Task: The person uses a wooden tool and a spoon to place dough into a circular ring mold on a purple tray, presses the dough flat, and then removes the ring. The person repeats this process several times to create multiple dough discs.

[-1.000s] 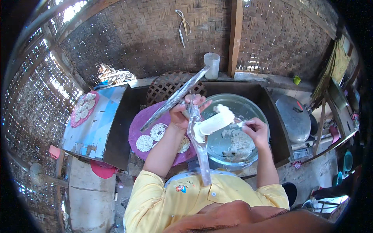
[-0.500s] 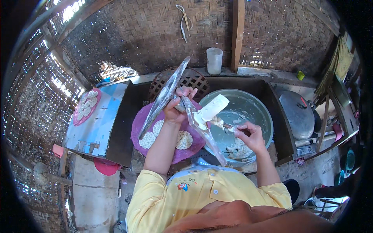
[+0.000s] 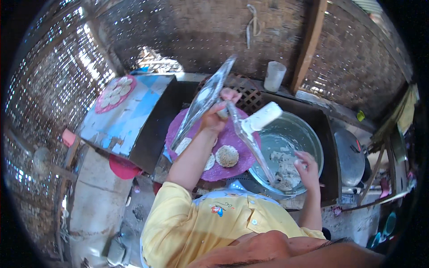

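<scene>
My left hand is closed round a tool of two long, flat, plastic-wrapped pieces, spread apart. On its right piece sits a white tube smeared with pale paste. The tool is above a purple round mat bearing several flat, round, pale strand cakes. My right hand is over the grey-green basin, near the pale dough inside. Its fingers are curled; what they hold, if anything, does not show clearly.
On the left, a pink mat of round cakes lies on a blue-and-white box. Behind are a basket and a cloudy plastic cup. A lidded metal pot stands right, past the dark wooden side.
My right hand has gone from beside the tube, where it held a thin tool with dough, down over the basin's right side. The whole view has turned and shifted.
</scene>
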A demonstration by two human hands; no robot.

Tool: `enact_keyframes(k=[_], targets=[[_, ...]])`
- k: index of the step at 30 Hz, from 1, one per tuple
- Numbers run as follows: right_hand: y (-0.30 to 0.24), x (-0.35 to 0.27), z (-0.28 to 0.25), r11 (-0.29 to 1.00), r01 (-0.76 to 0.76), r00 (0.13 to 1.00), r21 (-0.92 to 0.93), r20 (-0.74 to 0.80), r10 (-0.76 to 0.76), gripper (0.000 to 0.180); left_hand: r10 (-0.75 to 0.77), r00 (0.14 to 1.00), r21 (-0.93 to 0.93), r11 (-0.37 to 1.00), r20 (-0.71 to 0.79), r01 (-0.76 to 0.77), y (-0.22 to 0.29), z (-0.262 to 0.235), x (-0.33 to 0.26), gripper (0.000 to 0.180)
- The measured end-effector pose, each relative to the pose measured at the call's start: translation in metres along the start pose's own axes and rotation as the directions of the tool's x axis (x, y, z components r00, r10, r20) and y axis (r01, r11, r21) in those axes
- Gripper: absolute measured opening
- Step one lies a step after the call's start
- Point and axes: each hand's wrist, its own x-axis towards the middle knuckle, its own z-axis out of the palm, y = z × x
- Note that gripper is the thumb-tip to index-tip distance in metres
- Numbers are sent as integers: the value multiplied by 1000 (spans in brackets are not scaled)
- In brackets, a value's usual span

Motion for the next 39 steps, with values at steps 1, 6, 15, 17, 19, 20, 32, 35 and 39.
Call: enact_keyframes(k=[1,6,15,17,19,20,32,35,39], targets=[[-2,1,12,991,8,999,130,45,-14,62,-7,998,-40,999,67,9,2,7,1,24],[-63,7,114,67,-645,751,761,648,-131,85,48,895,25,998,444,-65,12,38,-4,28],[-115,42,112,499,-340,825,797,508,-248,82,-177,956,884,448,235,-134,120,4,-77,59],[-114,59,118,627,-352,783,695,585,-210,83,-369,873,943,33,319,-331,135,-7,-83,63],[-130,60,134,798,-38,882,601,396,-256,80,-317,934,922,386,165,-32,125,-12,-93,56],[-131,65,138,800,-34,873,600,408,-268,80,-315,942,905,423,113,33,121,-15,-95,57],[-147,71,172,544,811,559,-218,565,-607,72,-234,958,916,-321,168,-239,121,-39,-87,44],[-134,71,178,564,791,585,-238,565,-582,72,-117,921,839,-383,372,-387,121,-33,-82,47],[-124,72,191,573,778,614,-259,509,-604,74,-159,948,910,-271,278,-312,109,-48,-85,55]])
